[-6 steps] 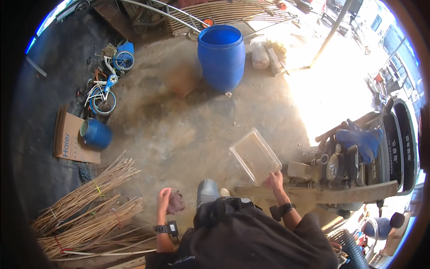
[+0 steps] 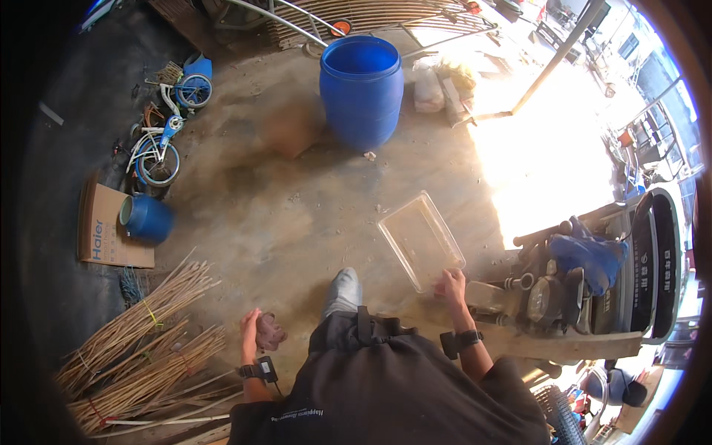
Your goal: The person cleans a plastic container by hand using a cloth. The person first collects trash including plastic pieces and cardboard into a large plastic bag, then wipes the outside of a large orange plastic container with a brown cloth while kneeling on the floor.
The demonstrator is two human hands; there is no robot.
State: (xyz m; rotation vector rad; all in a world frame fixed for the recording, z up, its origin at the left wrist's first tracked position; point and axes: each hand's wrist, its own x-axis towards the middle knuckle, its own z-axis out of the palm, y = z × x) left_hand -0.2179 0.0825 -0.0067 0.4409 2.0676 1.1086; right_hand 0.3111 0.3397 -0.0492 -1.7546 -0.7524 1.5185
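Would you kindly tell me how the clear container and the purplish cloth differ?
The clear container is rectangular and see-through; the purplish cloth is crumpled and opaque. The container looks larger than the cloth. The right hand holds the container, the left hand the cloth. Both are hand-held.

Tray (image 2: pixel 420 241), clear with a pale rim; cloth (image 2: pixel 271 331), dull mauve; large barrel (image 2: pixel 361 107), solid blue; smaller barrel (image 2: pixel 152 220), darker blue; carton (image 2: pixel 111 225), tan, blue lettering; bicycle (image 2: pixel 172 129), white and blue; sticks (image 2: pixel 141 319), straw-brown; the person's shirt (image 2: pixel 400 378), near-black, small white lettering.
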